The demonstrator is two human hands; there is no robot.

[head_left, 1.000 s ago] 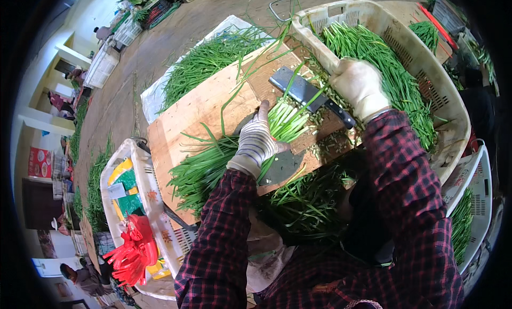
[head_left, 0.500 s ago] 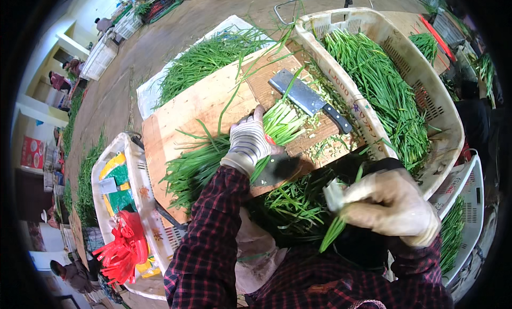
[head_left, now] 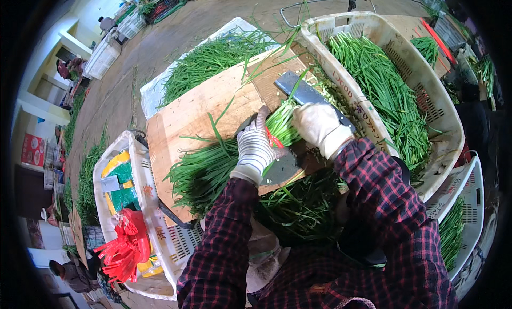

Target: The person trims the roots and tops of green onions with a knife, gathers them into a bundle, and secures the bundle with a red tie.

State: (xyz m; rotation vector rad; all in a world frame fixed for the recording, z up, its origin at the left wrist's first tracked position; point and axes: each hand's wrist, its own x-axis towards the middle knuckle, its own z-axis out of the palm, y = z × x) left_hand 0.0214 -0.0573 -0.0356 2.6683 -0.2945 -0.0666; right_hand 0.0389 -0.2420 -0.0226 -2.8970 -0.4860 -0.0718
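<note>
My left hand [head_left: 255, 146], in a striped glove, is closed around a bundle of garlic chives [head_left: 205, 167] on the wooden board [head_left: 200, 114]. A red tie [head_left: 274, 139] circles the bundle near its pale stem ends [head_left: 284, 122]. At those ends is my right hand [head_left: 319, 126] in a white glove, fingers curled against the stems; whatever they grip is hidden. Just beyond the right hand lies a cleaver [head_left: 300, 89], its dark handle partly covered by that hand. A dark round patch [head_left: 282, 167] shows on the board below the left hand.
A large white crate [head_left: 373, 109] full of chives stands at the right. Loose chives [head_left: 213, 63] lie on a white sheet beyond the board. At left, another crate [head_left: 168, 231] holds red ties [head_left: 127, 247]. More greens [head_left: 298, 207] lie below the board's near edge.
My right hand has moved up and left from above my lap to the bundle's stem ends. The pale scrap and green leaves it carried no longer show. My left hand keeps its hold.
</note>
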